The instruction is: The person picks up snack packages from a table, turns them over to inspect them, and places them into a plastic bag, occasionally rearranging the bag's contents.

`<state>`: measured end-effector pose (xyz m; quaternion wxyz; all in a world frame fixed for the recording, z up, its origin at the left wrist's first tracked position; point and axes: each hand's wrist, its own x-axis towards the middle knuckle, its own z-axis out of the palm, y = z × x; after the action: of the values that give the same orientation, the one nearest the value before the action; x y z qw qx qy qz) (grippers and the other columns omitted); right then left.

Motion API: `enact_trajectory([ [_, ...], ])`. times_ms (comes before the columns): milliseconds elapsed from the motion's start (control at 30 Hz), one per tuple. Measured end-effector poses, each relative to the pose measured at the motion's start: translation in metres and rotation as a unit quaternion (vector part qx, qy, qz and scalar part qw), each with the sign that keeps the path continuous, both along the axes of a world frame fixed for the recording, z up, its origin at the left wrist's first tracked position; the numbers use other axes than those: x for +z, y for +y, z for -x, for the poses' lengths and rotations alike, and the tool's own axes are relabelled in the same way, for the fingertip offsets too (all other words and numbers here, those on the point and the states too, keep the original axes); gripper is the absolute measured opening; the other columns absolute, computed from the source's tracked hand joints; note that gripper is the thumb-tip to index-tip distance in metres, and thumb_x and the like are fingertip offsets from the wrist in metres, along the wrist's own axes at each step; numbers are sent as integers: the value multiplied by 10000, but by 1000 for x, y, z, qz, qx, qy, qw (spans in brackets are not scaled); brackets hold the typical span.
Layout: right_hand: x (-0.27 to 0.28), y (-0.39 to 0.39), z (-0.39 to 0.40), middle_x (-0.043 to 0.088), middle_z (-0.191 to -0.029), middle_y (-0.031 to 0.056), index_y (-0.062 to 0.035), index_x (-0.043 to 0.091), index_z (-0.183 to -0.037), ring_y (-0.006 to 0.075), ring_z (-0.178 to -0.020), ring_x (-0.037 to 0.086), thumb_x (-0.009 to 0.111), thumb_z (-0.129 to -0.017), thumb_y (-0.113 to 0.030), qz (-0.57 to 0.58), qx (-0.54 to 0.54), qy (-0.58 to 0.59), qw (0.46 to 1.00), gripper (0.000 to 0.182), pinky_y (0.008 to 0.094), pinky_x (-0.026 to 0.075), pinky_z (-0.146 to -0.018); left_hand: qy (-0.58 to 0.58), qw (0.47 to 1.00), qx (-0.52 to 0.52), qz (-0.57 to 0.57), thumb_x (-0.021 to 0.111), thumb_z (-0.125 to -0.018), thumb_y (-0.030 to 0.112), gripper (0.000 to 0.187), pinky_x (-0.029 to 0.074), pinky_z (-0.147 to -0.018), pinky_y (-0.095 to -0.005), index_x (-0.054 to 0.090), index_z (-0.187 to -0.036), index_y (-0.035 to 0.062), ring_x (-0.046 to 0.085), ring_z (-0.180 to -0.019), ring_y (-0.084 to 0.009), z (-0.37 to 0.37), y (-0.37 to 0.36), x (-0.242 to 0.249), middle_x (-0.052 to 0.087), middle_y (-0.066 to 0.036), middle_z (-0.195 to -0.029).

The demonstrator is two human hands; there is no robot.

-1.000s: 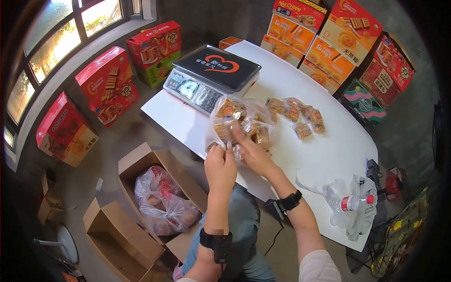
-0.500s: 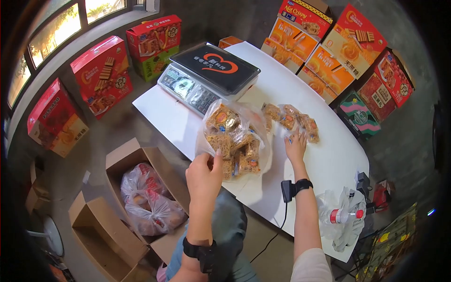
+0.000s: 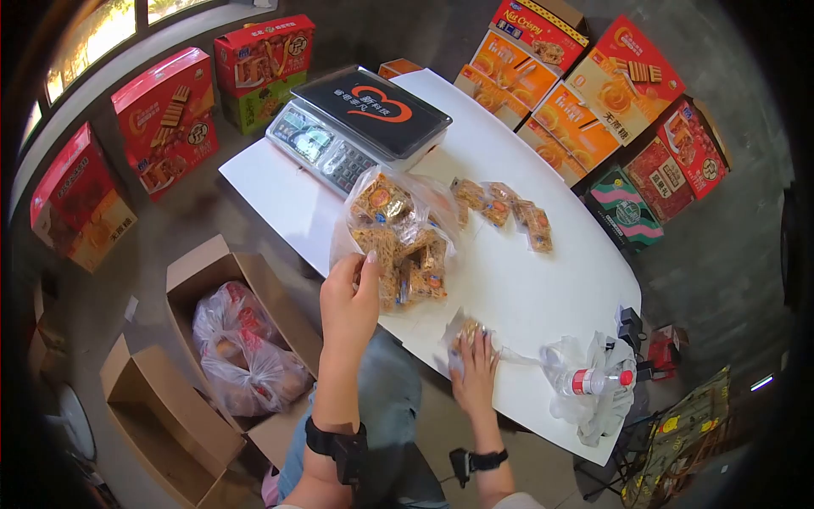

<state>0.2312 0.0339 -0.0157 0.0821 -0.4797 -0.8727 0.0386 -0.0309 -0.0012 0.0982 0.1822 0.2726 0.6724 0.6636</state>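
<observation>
A clear plastic bag (image 3: 454, 246) full of wrapped crispy snack bars (image 3: 386, 204) stands beside the scale on the white table. My left hand (image 3: 349, 293) pinches the bag's near edge between thumb and fingers. Close to the table's front edge, my right hand (image 3: 476, 373) has its fingers over a small wrapped snack packet (image 3: 469, 329) and appears to grip it; part of the packet is hidden. Several more wrapped snack bars (image 3: 500, 204) lie in a loose row right of the bag.
An electronic scale (image 3: 356, 127) sits at the table's far left. Thin plastic bags (image 3: 602, 416) and a bottle (image 3: 593, 382) lie at the right end. Open cartons (image 3: 191, 407), one holding filled bags (image 3: 246, 356), stand on the floor left. Snack boxes (image 3: 170, 119) stand around.
My right hand has come back from the row of snack bars toward the table's front edge, where a packet now shows under its fingers. My left hand still pinches the bag. The view has shifted slightly.
</observation>
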Motion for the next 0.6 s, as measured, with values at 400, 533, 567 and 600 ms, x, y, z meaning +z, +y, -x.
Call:
enact_trajectory([
  [400, 11, -58, -17, 564, -1148, 135, 22, 483, -1192, 255, -1086, 524, 618, -773, -65, -39, -53, 320, 945, 449, 423, 341, -974, -123, 980, -65, -141, 425, -906, 134, 193, 381, -609, -221, 536, -919, -22, 446, -632, -86, -25, -6, 7, 502, -26, -672],
  [533, 61, -42, 9, 584, -1001, 126, 81, 515, -1086, 181, -892, 569, 504, -879, -215, 35, -105, 708, 698, 362, 305, 463, -775, -151, 956, -83, -237, 424, -914, 196, 257, 346, -567, -206, 496, -1044, -14, 405, -575, -75, -38, -12, 17, 473, -11, -643],
  [567, 79, -37, 20, 586, -971, 124, 70, 518, -1072, 180, -851, 578, 475, -892, -266, 13, -100, 776, 622, 383, 302, 486, -711, -152, 956, -88, -236, 424, -914, 196, 257, 346, -567, -206, 496, -1044, -14, 405, -575, -75, -43, -17, 21, 473, -11, -643],
  [600, 96, -37, 32, 586, -971, 124, 70, 518, -1072, 180, -851, 578, 475, -892, -266, 10, -104, 776, 621, 383, 302, 486, -711, -131, 955, -121, -236, 382, -906, 201, 294, 345, -545, -210, 495, -1057, -25, 416, -559, -81, -46, -22, 25, 469, -19, -618],
])
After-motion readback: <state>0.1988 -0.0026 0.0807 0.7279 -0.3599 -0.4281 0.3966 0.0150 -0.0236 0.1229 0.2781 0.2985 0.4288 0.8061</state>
